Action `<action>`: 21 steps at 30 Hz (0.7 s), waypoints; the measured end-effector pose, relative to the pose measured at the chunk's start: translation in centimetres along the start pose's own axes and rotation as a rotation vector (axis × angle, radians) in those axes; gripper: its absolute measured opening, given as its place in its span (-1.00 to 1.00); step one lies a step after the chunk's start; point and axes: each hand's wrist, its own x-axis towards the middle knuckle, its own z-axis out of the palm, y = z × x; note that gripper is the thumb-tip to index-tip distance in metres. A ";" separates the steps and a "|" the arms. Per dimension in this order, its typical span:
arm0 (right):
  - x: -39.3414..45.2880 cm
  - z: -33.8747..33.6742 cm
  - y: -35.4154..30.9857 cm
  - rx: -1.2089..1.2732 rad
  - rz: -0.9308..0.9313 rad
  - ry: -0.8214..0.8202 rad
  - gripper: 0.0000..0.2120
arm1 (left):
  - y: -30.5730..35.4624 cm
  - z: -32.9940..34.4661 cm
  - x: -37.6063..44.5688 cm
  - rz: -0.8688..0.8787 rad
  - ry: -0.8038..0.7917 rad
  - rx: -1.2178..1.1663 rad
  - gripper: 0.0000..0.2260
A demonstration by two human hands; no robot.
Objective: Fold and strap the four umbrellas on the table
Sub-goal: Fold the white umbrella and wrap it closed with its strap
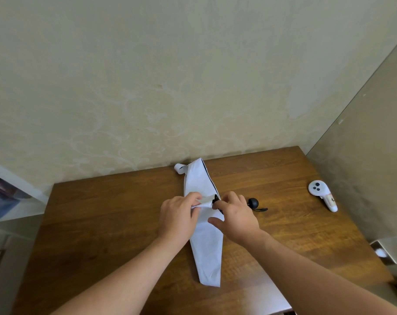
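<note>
A pale lavender umbrella (206,248) lies collapsed on the brown wooden table (106,214), its canopy flaps spread flat toward the wall and toward me. Its round black handle (253,203) with a black wrist cord sticks out to the right. A white strap (178,168) curls at the far end of the canopy. My left hand (178,214) pinches a fold of the fabric at the umbrella's middle. My right hand (235,215) grips the umbrella's middle beside the handle, thumb stretched over the fabric. Only this one umbrella is in view.
A white game controller (322,196) lies on the table at the far right. A patterned wall stands right behind the table, and a grey panel (363,169) closes the right side. A white shelf (9,196) with bluish items sits at the left.
</note>
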 end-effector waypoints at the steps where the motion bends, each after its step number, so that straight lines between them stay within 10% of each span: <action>1: 0.0 0.1 -0.1 -0.001 -0.002 0.017 -0.55 | 0.0 -0.1 0.0 0.008 -0.003 0.016 -0.74; 21: 0.1 -0.3 -0.7 0.322 -0.089 0.189 -0.84 | -0.4 0.2 -0.2 -0.062 -0.257 -0.108 -0.70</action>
